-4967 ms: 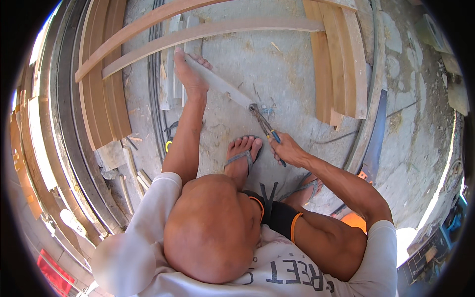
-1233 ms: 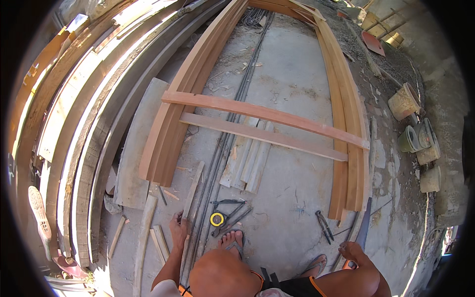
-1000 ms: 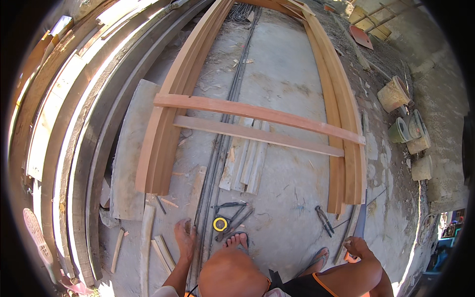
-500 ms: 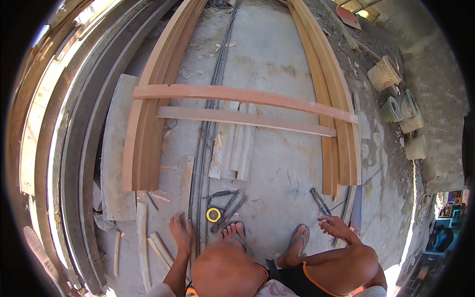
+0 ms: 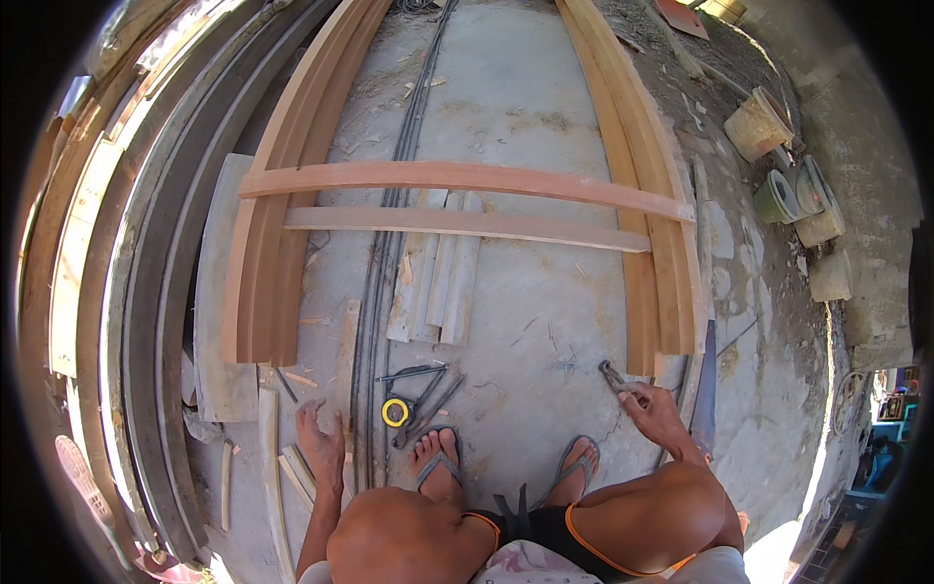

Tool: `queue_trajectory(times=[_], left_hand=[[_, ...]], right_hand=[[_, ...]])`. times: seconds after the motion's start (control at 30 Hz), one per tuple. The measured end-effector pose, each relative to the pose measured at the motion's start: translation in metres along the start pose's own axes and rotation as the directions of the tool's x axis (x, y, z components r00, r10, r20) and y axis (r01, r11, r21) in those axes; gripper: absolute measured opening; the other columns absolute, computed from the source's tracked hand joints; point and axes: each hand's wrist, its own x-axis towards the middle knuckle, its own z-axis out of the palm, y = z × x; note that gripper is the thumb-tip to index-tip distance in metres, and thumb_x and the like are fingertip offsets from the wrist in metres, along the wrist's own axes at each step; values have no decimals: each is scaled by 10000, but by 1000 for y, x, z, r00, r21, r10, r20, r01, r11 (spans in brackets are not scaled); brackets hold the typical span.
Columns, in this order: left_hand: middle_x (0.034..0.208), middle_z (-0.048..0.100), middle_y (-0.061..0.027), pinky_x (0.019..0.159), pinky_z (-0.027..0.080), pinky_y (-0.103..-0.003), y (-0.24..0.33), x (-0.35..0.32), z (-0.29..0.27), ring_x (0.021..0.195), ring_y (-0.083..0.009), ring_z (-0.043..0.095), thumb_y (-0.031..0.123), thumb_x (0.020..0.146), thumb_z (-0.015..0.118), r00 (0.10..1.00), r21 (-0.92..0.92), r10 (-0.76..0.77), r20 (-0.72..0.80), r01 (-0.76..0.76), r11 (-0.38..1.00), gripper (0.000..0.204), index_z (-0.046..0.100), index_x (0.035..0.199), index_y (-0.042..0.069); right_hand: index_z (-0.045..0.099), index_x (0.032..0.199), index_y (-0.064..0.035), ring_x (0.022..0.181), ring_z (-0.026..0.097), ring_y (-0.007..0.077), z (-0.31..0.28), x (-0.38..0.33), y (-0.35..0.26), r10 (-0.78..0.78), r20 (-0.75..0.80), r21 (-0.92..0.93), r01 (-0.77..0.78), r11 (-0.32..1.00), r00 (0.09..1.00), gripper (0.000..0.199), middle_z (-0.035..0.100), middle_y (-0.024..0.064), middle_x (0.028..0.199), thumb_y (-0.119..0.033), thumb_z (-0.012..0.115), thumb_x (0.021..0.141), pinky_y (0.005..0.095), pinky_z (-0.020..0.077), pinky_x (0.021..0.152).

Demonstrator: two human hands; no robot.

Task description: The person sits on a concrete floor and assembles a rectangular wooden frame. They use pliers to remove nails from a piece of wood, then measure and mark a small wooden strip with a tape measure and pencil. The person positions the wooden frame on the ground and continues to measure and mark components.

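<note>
My right hand [image 5: 656,414] reaches down to the concrete right of my right foot. Its fingers close on the handles of a pair of pincers [image 5: 610,372], whose rounded head points away from me and appears to rest on the floor. The fingers cover most of the handles. My left hand [image 5: 322,446] hovers left of the dark metal rods with fingers apart, holding nothing. Between the rods and my left foot lie a yellow and black tape measure [image 5: 395,413] and several dark metal hand tools [image 5: 433,401].
Two stacks of long wooden beams [image 5: 259,311] [image 5: 639,326] run away from me on either side. A reddish plank [image 5: 467,177] and a thinner batten [image 5: 467,225] span them. Dark rods [image 5: 375,321] lie along the floor. Buckets [image 5: 758,125] stand at right; more timber [image 5: 146,321] lines the left.
My right hand has moved forward onto the pincers' handles and its fingers have closed there. My left hand stays raised and empty. The view has shifted slightly.
</note>
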Motion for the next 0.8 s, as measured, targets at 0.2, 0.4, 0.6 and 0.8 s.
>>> queue_trajectory(times=[0.2, 0.4, 0.6, 0.8], left_hand=[[1447, 530, -262, 1146, 414, -498, 93, 123, -80, 1358, -421, 513, 211, 975, 768, 908, 204, 190, -373, -119, 972, 568, 547, 1438, -32], [1402, 600, -330, 1084, 479, -496, 22, 247, -89, 1312, -450, 595, 582, 895, 775, 986, 426, 55, -159, 18, 905, 911, 507, 1474, -68], [1051, 763, -291, 864, 579, -519, 68, 247, -77, 1001, -462, 745, 780, 745, 788, 946, 540, -272, -176, 324, 777, 957, 713, 1172, -74], [1042, 763, -285, 855, 571, -519, 70, 244, -74, 999, -467, 740, 814, 804, 713, 951, 499, -227, -209, 303, 812, 901, 754, 1079, -43]], right_hand=[[651, 1351, 35, 797, 645, 223, -141, 60, 37, -174, -723, -117, 130, 985, 668, 538, 706, 133, 909, -372, 712, 1004, 363, 517, 742], [460, 1521, 44, 1230, 678, 453, -113, 129, 58, 28, -516, -36, -54, 998, 856, 927, 676, 356, 1291, -581, 739, 896, 487, 535, 1025], [536, 1324, 31, 1010, 719, 520, -95, 129, 56, 75, -544, -153, -186, 970, 836, 701, 736, 341, 1029, -524, 720, 937, 566, 560, 897], [584, 1178, 30, 863, 733, 511, -87, 120, 44, 9, -651, -277, -248, 928, 759, 580, 733, 328, 896, -496, 706, 965, 583, 571, 756]])
